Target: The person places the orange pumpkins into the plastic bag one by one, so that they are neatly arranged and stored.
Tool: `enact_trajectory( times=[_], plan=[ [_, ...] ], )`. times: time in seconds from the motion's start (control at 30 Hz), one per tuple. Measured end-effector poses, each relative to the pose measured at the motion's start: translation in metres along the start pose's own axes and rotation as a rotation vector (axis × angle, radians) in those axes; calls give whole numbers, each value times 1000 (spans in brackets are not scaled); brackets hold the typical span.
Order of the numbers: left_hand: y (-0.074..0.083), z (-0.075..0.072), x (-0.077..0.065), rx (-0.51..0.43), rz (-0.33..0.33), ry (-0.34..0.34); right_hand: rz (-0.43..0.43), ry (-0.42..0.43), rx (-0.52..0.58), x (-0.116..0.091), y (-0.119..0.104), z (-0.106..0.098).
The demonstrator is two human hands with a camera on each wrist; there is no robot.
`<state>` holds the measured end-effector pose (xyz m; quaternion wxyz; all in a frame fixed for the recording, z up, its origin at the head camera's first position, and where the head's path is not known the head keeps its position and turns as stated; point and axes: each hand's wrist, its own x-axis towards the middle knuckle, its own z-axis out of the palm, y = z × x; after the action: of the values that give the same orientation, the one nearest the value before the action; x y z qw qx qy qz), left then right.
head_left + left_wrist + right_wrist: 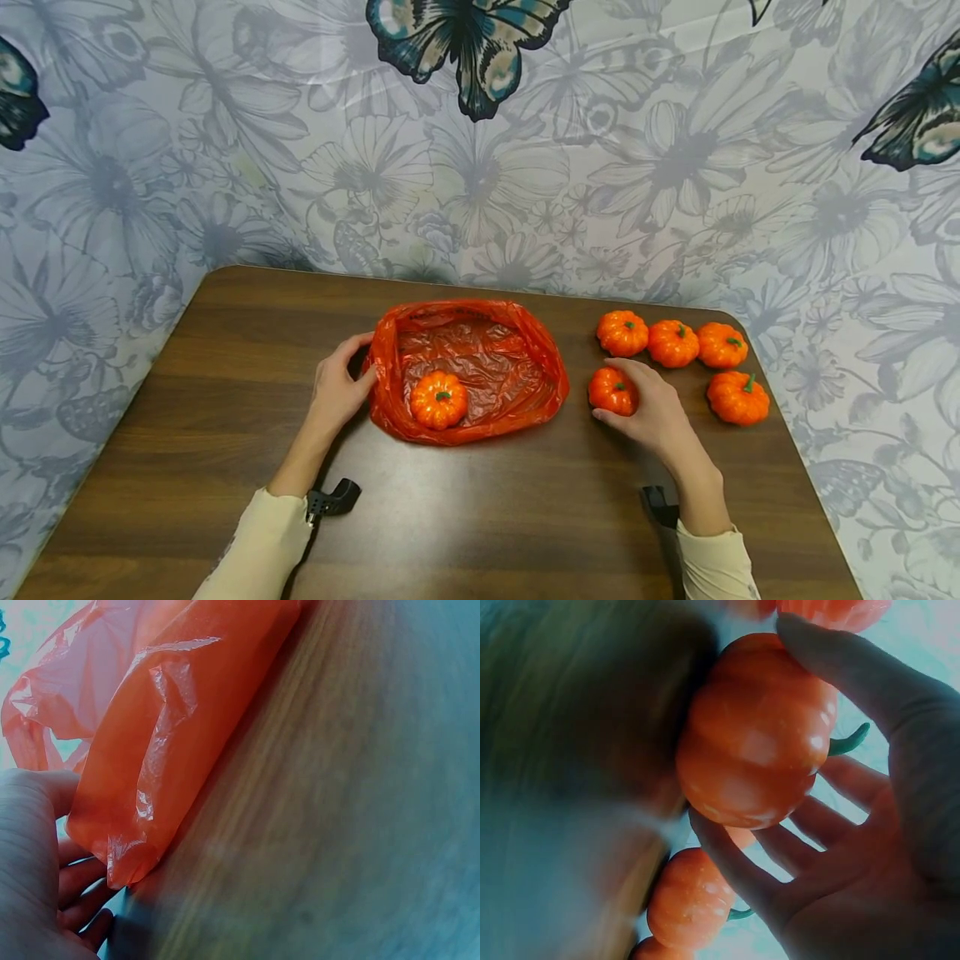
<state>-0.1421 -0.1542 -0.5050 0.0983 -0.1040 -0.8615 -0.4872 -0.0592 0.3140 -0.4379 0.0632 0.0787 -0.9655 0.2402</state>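
A red plastic bag lies on the table with its mouth spread wide, and one small orange pumpkin sits inside it. My left hand touches the bag's left side, thumb and fingers spread apart and loosely bent. In the left wrist view, the bag's film partly hides the fingertips of that hand. On the right, my right hand holds another small pumpkin with thumb and fingers around its sides. The right wrist view shows this pumpkin with a green stem, inside the hand's grasp.
Behind the right hand, three small pumpkins form a row. One more pumpkin lies to its right near the table's right edge. The brown wooden table backs onto a wall covering with flowers and butterflies.
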Motion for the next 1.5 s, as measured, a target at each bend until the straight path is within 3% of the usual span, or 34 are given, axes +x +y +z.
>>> enact_trajectory(
  times=[0.47,0.83,1.2,1.5],
  plan=[
    [1,0,0,3,-19,-12,-9,7,6,-2,-3,-8],
    [4,0,3,5,-13,-18,61,86,47,1,-11,-16],
    [5,-3,3,3,-21,-21,-19,175,50,8,-13,-14],
    [4,-4,2,7,-21,-12,-28,193,73,19,-23,-16]
  ],
)
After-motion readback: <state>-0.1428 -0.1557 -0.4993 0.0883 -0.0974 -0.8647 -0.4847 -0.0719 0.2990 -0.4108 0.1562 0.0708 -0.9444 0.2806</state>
